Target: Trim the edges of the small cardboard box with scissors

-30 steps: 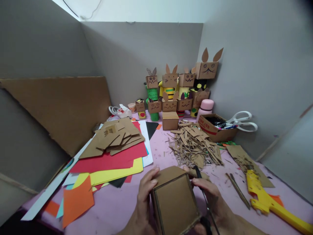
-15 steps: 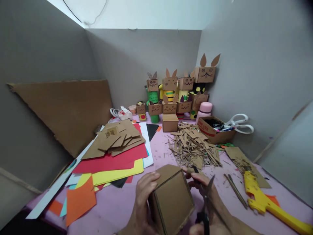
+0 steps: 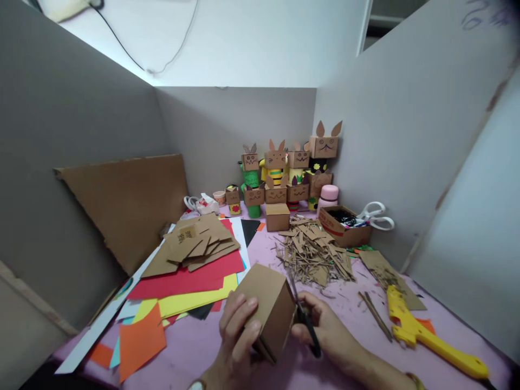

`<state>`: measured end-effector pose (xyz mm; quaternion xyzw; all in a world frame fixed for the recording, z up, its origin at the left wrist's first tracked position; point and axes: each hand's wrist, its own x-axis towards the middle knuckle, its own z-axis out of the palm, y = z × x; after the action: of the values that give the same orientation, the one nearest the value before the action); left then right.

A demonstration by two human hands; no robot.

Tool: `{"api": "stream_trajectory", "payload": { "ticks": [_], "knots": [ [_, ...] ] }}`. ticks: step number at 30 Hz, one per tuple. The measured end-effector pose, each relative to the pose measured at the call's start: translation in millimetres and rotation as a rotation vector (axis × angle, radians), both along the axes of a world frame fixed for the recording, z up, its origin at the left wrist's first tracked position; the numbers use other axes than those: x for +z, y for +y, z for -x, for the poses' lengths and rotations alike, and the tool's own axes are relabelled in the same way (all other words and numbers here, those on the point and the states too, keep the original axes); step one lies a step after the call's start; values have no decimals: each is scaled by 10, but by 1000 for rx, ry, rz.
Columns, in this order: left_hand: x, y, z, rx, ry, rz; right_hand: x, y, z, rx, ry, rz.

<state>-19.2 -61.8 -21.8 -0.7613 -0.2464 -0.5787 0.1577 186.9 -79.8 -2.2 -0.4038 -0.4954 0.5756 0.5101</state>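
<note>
A plain brown cardboard box (image 3: 260,295) is tilted above the pink tabletop, near the front middle. My left hand (image 3: 239,330) grips its left side, fingers spread over the upper face. In my right hand (image 3: 320,327) is a pair of black-handled scissors (image 3: 303,314), fingers closed round the handles. The blades point up and away along the box's right edge; whether they touch the cardboard I cannot tell.
Cardboard scraps (image 3: 314,249) lie beyond the box. Coloured paper (image 3: 187,279) and cardboard sheets (image 3: 199,241) are at the left, a yellow glue gun (image 3: 414,325) at the right. Several cardboard animal figures (image 3: 276,160) stand behind, beside a pink bottle (image 3: 328,197).
The box has been turned, showing a different face and edge. The scissors have swung to its right edge, their blades closer together. The view has tilted up and shifted.
</note>
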Motion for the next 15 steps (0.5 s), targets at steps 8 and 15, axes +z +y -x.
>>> {"api": "stream_trajectory", "payload": {
  "ticks": [8, 15],
  "knots": [
    [162, 18, -85, -84, 23, -51, -103, 138, -93, -144, -40, -17],
    [123, 20, -129, -172, -52, 38, -50, 15, -27, -44, -84, -140]
  ]
}}
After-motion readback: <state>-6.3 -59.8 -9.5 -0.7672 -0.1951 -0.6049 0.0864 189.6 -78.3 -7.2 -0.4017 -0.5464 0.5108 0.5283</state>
